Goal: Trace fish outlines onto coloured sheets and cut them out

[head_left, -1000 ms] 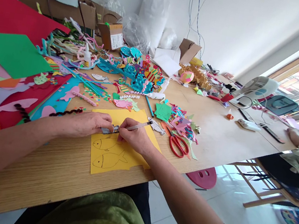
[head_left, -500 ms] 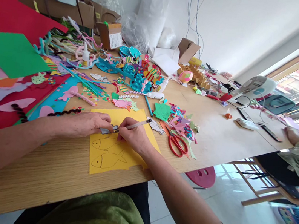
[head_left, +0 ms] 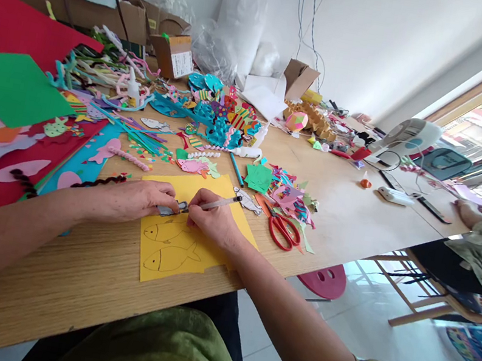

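Note:
A yellow sheet (head_left: 209,259) lies at the table's front edge, with two fish outlines drawn in dark ink on its near part. My left hand (head_left: 142,201) has its fingers bent and pressed down on a small grey-white paper cutout (head_left: 165,211) at the sheet's left side. Most of that cutout is hidden under the fingertips. Closed around a pen (head_left: 220,203), my right hand (head_left: 211,220) rests on the sheet right beside the cutout. The pen slants up to the right; its tip is hidden by my fingers. A white paper fish (head_left: 247,201) lies at the sheet's right edge.
Red-handled scissors (head_left: 283,232) lie right of the sheet, near coloured scraps (head_left: 291,198). Foam sheets (head_left: 11,89) are stacked at left. Glue bottles (head_left: 248,152), pipe cleaners and cardboard boxes (head_left: 172,55) stand farther back. Another person's arm (head_left: 470,216) rests at the right end.
The whole view has shifted slightly, moving the scene a little to the left. Both hands keep nearly the same places on the sheet, and the pen stays in my right hand.

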A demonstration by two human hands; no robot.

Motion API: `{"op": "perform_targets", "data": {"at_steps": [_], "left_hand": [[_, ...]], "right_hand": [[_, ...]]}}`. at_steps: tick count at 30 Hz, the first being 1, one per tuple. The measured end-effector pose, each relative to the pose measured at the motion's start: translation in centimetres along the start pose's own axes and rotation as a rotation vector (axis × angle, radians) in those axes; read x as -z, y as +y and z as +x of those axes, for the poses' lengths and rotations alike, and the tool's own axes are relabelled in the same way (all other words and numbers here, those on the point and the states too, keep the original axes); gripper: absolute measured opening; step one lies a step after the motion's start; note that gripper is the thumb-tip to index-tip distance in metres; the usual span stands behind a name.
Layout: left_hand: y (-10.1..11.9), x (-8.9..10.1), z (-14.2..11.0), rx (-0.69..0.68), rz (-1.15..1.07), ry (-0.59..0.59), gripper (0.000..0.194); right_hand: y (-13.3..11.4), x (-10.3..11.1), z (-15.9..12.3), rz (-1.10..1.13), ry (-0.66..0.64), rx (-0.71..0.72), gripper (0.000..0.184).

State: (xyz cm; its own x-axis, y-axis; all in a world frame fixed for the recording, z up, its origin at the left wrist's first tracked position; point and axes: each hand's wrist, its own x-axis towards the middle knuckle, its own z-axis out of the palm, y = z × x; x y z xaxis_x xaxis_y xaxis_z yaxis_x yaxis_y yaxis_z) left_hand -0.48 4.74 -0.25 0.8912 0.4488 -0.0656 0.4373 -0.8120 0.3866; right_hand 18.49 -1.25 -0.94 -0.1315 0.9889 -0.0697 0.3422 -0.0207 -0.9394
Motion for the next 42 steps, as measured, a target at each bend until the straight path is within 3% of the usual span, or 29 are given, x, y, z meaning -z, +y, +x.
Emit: {"op": "perform_targets", "data": {"at_steps": [15,38,42], "left_hand": [[0.14,0.06,0.02,0.025,-0.007,-0.023,0.036],[-0.13,-0.16,-0.12,0.042,-0.037,-0.031,0.032],[-0.02,-0.03,-0.06,0.046,-0.028,-0.035,0.032]], "right_hand": [[0.06,-0.43,0.13,-0.076,0.054,0.035,0.012],[-0.23,-0.11,-0.1,-0.037,-0.004,-0.017,0.013],[-0.04,-0.29,-0.01,-0.039,0.018,0.026,0.012]]}}
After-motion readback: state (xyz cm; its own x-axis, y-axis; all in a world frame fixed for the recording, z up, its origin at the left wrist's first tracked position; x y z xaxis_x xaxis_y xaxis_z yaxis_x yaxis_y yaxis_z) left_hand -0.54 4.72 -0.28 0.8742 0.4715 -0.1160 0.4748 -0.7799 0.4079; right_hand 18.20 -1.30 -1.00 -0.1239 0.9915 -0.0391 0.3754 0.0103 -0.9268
